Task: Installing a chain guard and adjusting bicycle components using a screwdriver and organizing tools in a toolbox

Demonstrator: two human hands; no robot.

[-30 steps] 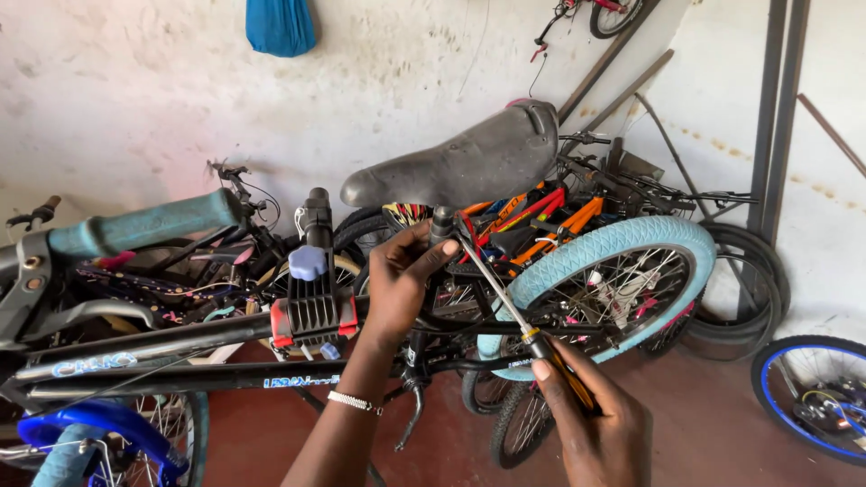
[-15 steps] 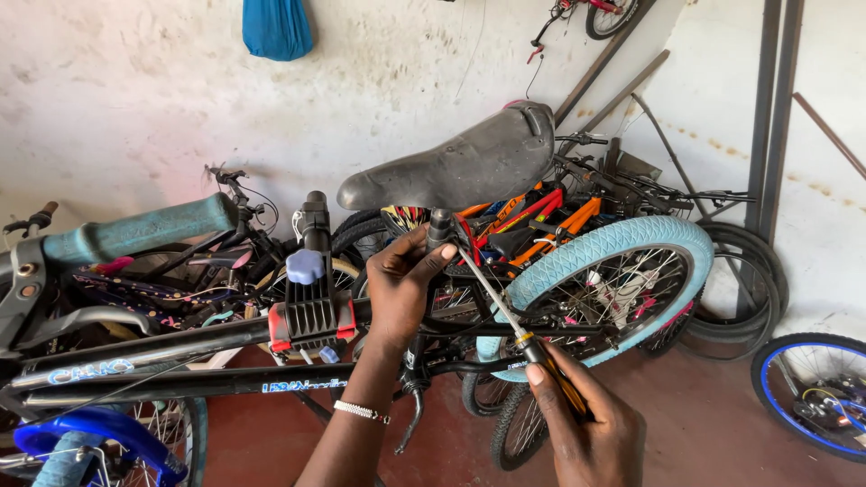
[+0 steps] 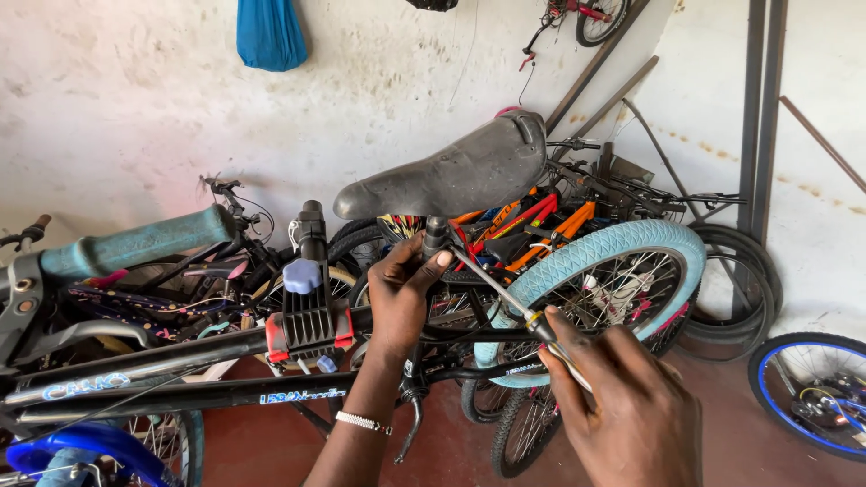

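A black bicycle saddle (image 3: 460, 171) sits on a post above a black bicycle frame (image 3: 162, 374). My left hand (image 3: 403, 290) wraps around the seat post just under the saddle, thumb up by the clamp. My right hand (image 3: 622, 406) grips the handle of a screwdriver (image 3: 501, 293), whose metal shaft runs up and left to the clamp under the saddle. A bracelet is on my left wrist.
A teal handlebar grip (image 3: 135, 242) sticks out at left. A light blue tyred wheel (image 3: 622, 271) stands behind my hands, with several bikes stacked against the wall. A blue-rimmed wheel (image 3: 807, 388) leans at right. A blue bag (image 3: 269, 32) hangs on the wall.
The view has shifted slightly and my right hand has come a little lower and nearer. Both hands keep their hold; the screwdriver tip stays at the clamp.
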